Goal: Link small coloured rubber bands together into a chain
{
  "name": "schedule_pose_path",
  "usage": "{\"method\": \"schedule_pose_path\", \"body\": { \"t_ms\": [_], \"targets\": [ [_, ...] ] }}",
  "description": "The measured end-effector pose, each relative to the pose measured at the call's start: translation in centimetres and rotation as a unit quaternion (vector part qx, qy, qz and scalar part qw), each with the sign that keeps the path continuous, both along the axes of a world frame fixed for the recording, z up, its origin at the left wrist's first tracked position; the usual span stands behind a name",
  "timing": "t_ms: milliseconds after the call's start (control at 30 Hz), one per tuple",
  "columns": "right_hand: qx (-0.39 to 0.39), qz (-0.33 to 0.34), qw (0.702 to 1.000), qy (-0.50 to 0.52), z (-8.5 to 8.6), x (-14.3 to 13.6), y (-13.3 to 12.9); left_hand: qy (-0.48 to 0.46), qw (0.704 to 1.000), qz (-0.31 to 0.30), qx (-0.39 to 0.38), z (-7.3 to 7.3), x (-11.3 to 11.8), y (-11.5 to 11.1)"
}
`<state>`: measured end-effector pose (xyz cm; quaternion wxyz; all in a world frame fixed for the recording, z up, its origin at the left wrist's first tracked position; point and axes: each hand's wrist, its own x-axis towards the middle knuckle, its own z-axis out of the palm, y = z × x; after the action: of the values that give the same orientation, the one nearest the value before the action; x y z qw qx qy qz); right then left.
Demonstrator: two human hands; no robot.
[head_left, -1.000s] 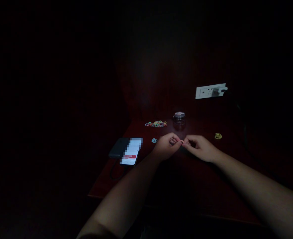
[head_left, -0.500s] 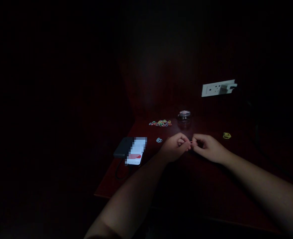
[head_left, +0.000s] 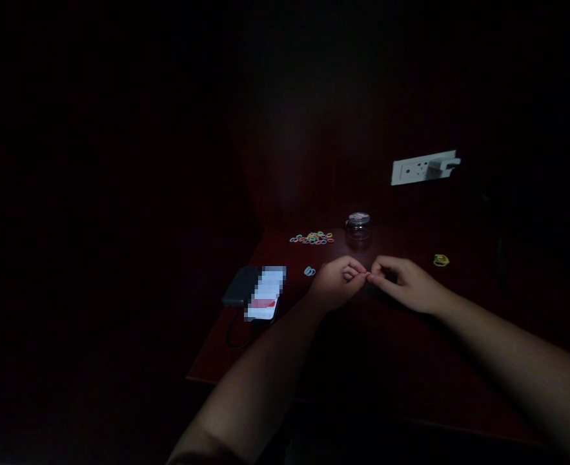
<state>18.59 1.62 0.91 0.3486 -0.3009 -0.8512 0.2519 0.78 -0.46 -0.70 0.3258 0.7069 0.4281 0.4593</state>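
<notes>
My left hand (head_left: 341, 281) and my right hand (head_left: 399, 283) meet fingertip to fingertip above the dark red table. Both are closed in a pinch on one small reddish rubber band (head_left: 368, 277), which the fingers almost wholly hide. Just left of my left hand lie a few pale blue rubber bands (head_left: 309, 271). Farther back is a loose pile of rubber bands (head_left: 312, 239) in mixed colours. To the right of my right hand sits a small heap of yellow rubber bands (head_left: 441, 260).
A lidded clear jar (head_left: 358, 227) stands behind my hands. At left, a lit phone (head_left: 266, 294) leans over a dark flat box-like device (head_left: 240, 286), with a cable looping below. On the wall is a socket plate (head_left: 423, 168) with a plug. The table's left edge (head_left: 207, 342) shows.
My fingertips have come closer together, and the reddish rubber band that showed between them is now mostly covered. The other things lie as before, with a slight shift of the view.
</notes>
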Motion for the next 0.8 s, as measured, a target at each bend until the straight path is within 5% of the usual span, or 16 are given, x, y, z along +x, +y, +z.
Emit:
{"method": "schedule_pose_path", "body": {
  "t_ms": [800],
  "targets": [
    [-0.002,0.006,1.000,-0.003,0.10,-0.26,0.04,0.011,1.000,-0.012,-0.010,-0.07,-0.55,0.40]
  ]
}}
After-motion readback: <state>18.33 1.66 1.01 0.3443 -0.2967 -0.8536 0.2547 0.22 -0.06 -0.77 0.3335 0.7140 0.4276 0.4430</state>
